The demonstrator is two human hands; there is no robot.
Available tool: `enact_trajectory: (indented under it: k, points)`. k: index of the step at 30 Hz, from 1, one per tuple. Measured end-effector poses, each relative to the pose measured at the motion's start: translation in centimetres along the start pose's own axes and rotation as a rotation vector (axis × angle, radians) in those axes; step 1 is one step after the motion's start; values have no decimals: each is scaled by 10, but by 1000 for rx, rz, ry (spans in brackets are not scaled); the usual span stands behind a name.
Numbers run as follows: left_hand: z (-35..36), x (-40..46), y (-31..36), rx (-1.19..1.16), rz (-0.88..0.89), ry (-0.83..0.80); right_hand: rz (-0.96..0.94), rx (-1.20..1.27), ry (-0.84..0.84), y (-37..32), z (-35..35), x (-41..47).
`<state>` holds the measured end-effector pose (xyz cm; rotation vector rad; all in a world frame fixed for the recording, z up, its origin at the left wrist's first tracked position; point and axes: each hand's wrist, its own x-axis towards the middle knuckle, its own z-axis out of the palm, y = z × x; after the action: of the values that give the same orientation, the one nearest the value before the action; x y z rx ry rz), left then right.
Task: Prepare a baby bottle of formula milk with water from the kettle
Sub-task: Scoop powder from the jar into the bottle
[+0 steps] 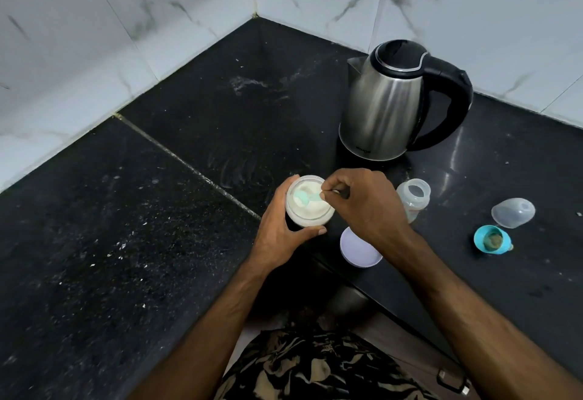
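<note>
Protruding leftward from right grip (362, 201): scoop (304, 195)

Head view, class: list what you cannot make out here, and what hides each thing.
- Scoop handle: hidden inside the right hand's grip.
- Water level in the kettle: its lid is closed.
- Jar label: covered by the left hand.
- Bottle markings: too small to read.

I see the formula jar (309, 201) on the counter (126, 242), my left hand (280, 232) around it and my right hand (362, 201) over its right rim, with the scoop (307, 197) inside. The kettle (397, 106) stands behind. The lid (358, 250) lies just right and nearer me, the bottle (413, 197) right of the jar, the cap (512, 212) and teat ring (490, 239) farther right.
</note>
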<state>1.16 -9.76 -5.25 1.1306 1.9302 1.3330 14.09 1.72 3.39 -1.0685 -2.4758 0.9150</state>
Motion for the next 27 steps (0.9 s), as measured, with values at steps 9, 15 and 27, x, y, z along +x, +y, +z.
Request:
enact_trajectory:
  k: [9,15,27]
  points:
    - [0,0,0,5,1,6,34,152,-44,1,0,1]
    - [-1,0,-1,-2,-1,4,59,180,-41,2,-5,1]
    - [2,-3,-5,26,-1,3,-12,-163,-17,-16,-4,-3]
